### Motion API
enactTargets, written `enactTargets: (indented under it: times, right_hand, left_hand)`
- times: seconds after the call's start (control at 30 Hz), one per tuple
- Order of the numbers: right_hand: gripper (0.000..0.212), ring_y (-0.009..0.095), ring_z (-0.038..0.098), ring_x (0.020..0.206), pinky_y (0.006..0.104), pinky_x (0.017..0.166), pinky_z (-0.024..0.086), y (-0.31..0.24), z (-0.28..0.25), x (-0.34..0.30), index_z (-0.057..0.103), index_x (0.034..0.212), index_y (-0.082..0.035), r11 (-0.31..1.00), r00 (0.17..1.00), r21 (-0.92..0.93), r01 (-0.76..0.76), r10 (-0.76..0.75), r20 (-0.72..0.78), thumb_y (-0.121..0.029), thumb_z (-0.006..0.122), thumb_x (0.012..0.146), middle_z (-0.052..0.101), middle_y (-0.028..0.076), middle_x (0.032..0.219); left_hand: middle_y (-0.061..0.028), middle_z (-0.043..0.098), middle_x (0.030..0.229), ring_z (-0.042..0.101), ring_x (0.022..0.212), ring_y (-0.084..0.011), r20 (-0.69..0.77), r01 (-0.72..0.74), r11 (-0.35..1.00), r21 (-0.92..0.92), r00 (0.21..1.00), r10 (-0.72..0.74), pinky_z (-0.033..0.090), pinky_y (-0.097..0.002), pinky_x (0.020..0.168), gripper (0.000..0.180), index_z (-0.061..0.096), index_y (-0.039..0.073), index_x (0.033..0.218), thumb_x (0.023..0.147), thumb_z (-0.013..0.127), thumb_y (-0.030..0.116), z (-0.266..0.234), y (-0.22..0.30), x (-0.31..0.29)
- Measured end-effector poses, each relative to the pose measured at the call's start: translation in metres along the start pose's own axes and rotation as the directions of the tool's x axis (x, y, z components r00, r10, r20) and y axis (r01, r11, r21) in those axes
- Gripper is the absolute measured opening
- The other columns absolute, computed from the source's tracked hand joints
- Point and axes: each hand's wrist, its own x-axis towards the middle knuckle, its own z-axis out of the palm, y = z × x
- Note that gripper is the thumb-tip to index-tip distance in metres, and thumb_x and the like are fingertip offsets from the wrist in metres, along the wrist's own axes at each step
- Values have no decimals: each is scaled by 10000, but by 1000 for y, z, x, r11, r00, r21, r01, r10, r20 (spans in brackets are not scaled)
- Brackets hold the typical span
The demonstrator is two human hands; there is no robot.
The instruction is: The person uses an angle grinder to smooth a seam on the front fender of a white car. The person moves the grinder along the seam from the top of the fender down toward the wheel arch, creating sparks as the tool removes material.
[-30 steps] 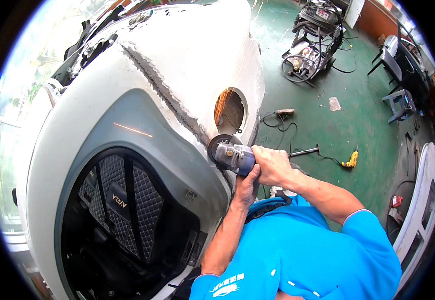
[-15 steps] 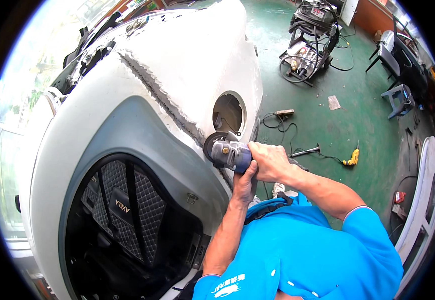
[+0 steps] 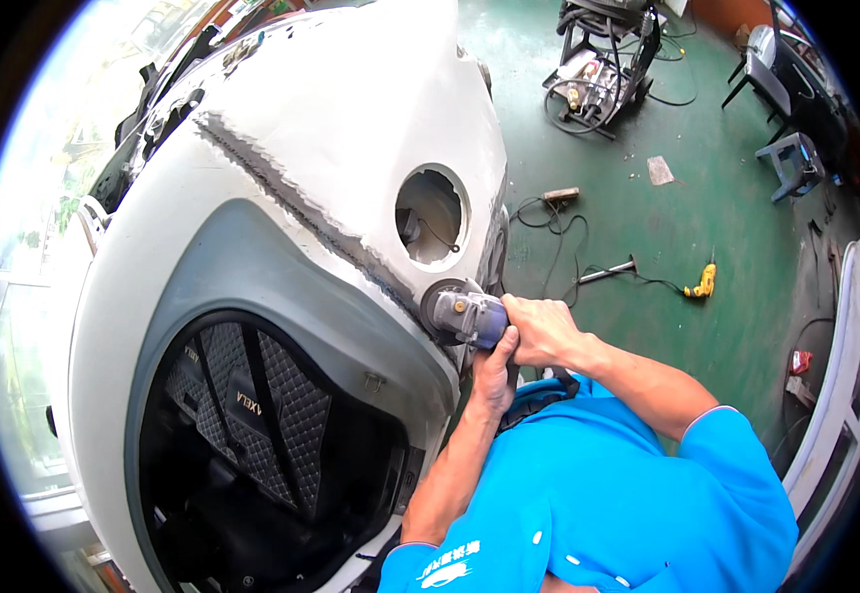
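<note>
Your right hand (image 3: 540,331) is wrapped over the top of the angle grinder (image 3: 464,314), fingers curled tight around its grey-blue body. Your left hand (image 3: 494,374) comes up from six o'clock and grips the same tool from beneath, thumb and fingers pressed closed on its underside. The grinder sits just right of the picture's centre, its round disc end pointing toward nine o'clock and lying against the edge of the white car body panel (image 3: 351,109), right where the rough ground seam (image 3: 291,203) running from eleven o'clock down toward the centre comes to its lower end.

At twelve o'clock from the grinder is the round fuel filler opening (image 3: 432,215) in the panel, close by but apart from the disc. At eight o'clock from your hands the open car doorway shows a black quilted floor mat (image 3: 262,405) inside.

The green floor (image 3: 706,227) fills the right half. On it, at three o'clock from the hands, lies a small yellow drill (image 3: 703,282) with a cable trailing from it, and a hammer (image 3: 608,271) lies between it and you. At one o'clock stands a wheeled cart of equipment (image 3: 603,59), and farther right a grey stool (image 3: 790,163). Your blue shirt (image 3: 608,494) fills the lower edge.
</note>
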Motion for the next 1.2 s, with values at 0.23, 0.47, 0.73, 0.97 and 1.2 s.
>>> enactTargets:
  times: [0.23,0.47,0.73,0.97,1.2]
  right_hand:
    - [333,484,681,849,584,717,516,18,45,-16,533,989,-4,978,1000,210,-8,13,-22,-195,665,751,701,248,912]
    - [407,483,687,886,580,753,526,24,79,-9,578,1064,-54,947,998,321,-33,49,-42,-273,717,751,717,236,909]
    - [412,485,684,914,563,763,527,8,86,0,577,1081,-67,942,990,327,-72,109,-94,-291,727,768,720,240,924]
    - [423,497,684,899,583,752,531,-5,87,-12,557,1069,-47,936,975,350,-45,118,-188,-266,722,748,717,259,905]
    - [407,517,662,908,588,758,511,-18,80,0,555,1092,-62,946,970,312,-92,156,-186,-241,709,760,704,263,900]
  left_hand:
    - [-98,591,1376,553,1296,-217,-167,-23,991,131,985,45,407,-385,1132,594,535,-8,1401,930,788,251,-10,-19,-19]
    - [-111,606,1368,576,1268,-221,-231,13,973,229,972,41,433,-382,1115,619,537,-23,1407,915,798,247,-30,-14,-19]
    - [-122,632,1326,616,1208,-217,-151,-32,935,352,984,91,465,-367,1080,651,552,-38,1391,895,830,279,-38,8,-14]
    - [-131,605,1371,580,1266,-228,-99,-57,915,399,990,105,437,-367,1114,688,551,-28,1406,863,856,264,-45,8,-15]
    - [-141,620,1341,600,1238,-222,-32,-37,929,369,998,53,457,-359,1091,652,560,-54,1378,881,845,258,-44,35,-9]
